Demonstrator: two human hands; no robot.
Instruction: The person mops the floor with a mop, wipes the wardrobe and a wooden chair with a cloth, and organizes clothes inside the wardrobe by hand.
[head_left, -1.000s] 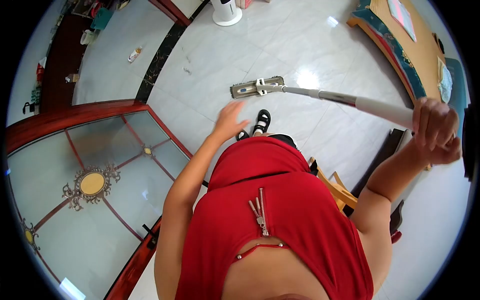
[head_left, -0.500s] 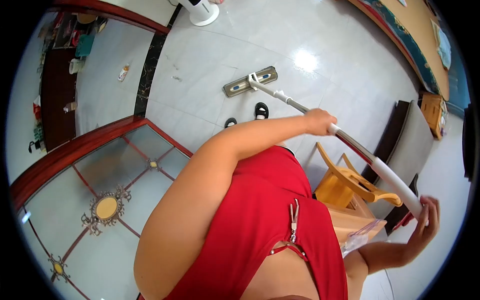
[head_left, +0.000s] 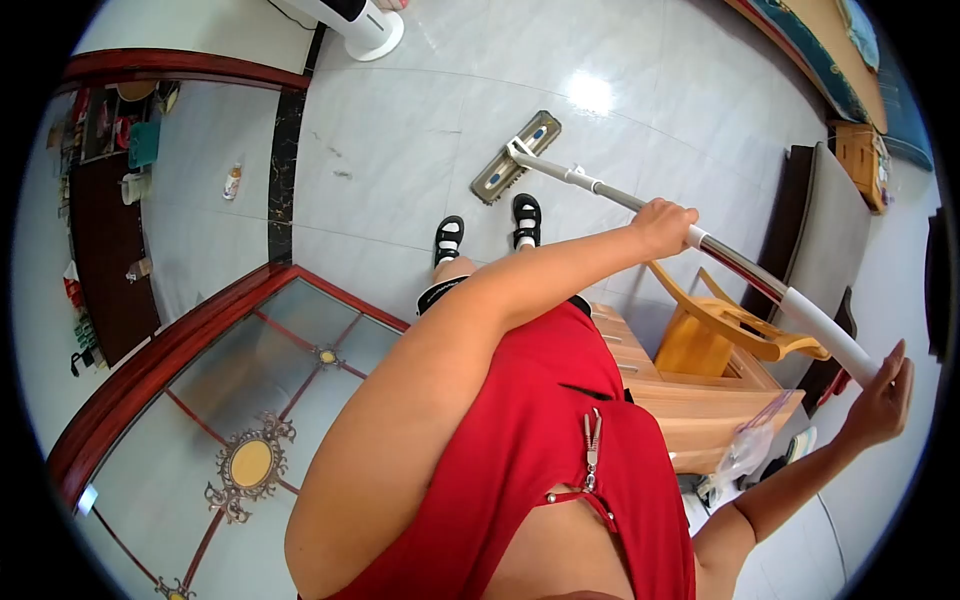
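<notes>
In the head view, the left hand (head_left: 665, 228) is wrapped around the metal pole of the mop (head_left: 740, 264), the arm crossing in front of the red top (head_left: 540, 400). The right hand (head_left: 882, 402) is at the far end of the white handle (head_left: 828, 335); I cannot tell whether its fingers close on it. The mop slants down from there to the floor (head_left: 400, 120), where the mop head (head_left: 516, 157) lies just ahead of the sandals (head_left: 450, 240). Beneath the pole, near the handle, are a wooden chair (head_left: 700, 315) and, beside it, a cabinet (head_left: 690, 425). A bottle (head_left: 232, 182) stands or lies well apart, beyond the dark floor strip (head_left: 284, 170).
</notes>
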